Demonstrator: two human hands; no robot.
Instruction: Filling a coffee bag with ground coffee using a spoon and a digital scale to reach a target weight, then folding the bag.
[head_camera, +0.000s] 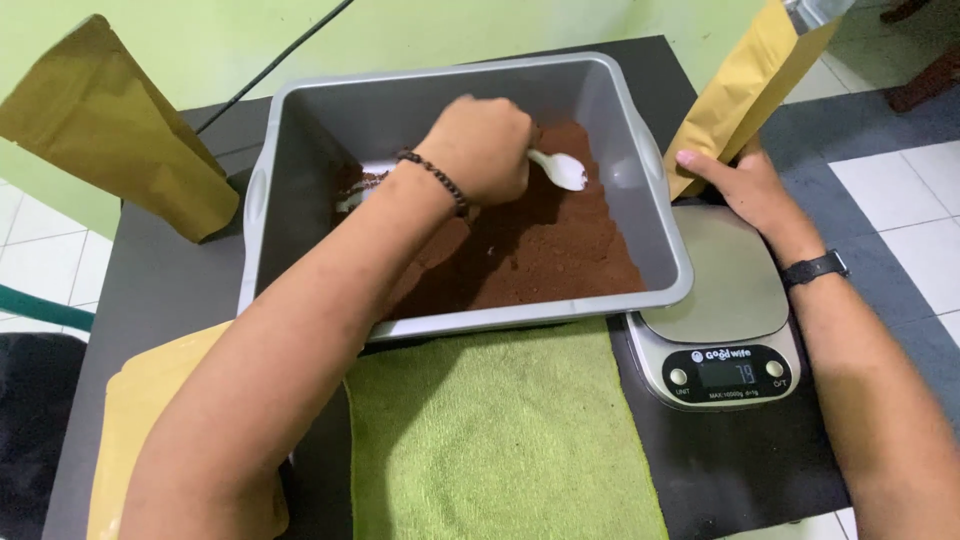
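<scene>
While gripped, white spoon (560, 168) lies level, bowl rightward.

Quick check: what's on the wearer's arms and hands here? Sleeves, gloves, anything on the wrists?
Both forearms are bare, with no sleeves in view and no gloves. The left hand has a dark beaded bracelet around its wrist. The right hand has a black wristwatch with a plain dark strap on its wrist. No rings or other markings can be made out.
</scene>
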